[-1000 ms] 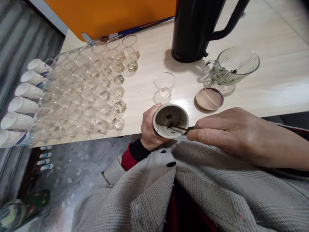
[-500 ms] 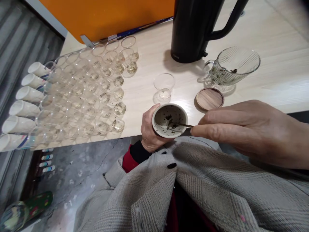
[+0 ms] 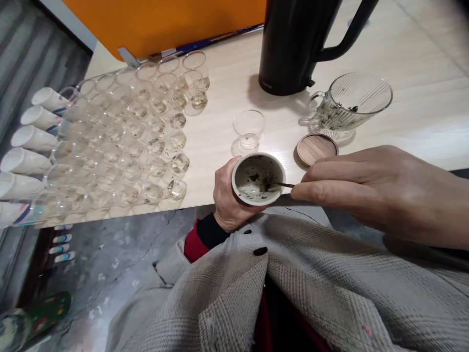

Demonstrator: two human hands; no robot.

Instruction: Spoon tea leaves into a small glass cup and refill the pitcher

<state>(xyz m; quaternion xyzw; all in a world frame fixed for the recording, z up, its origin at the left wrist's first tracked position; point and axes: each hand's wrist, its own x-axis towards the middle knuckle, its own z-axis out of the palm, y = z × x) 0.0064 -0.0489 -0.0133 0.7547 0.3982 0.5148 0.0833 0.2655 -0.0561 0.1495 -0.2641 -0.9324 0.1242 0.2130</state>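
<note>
The small ceramic cup [image 3: 258, 178] sat at the table's near edge, at about six o'clock from the black kettle [image 3: 293, 44], its inside speckled with dark wet tea leaves. The left hand [image 3: 229, 198] was wrapped around its left wall from the nine o'clock side and grasped it firmly. The right hand [image 3: 370, 190] came in from three o'clock, thumb and forefinger pinched on a thin dark pick [image 3: 280, 185] whose tip rested among the leaves near the middle of the cup's floor.

To scrape well, the cup was probably best kept tilted a little toward the pick and braced steadily, with short strokes along the wall so that the leaves gathered in one clump rather than smearing.

At twelve o'clock from the cup stood a single small clear glass [image 3: 249, 128]; at two o'clock lay a round wooden lid [image 3: 315, 149], and just beyond it a ribbed glass pitcher [image 3: 350, 105] holding leaves. At ten o'clock a dense block of small glasses [image 3: 135, 137] covered the wooden table [image 3: 227, 93], with white paper cups [image 3: 32, 139] lying on their sides further left.
</note>
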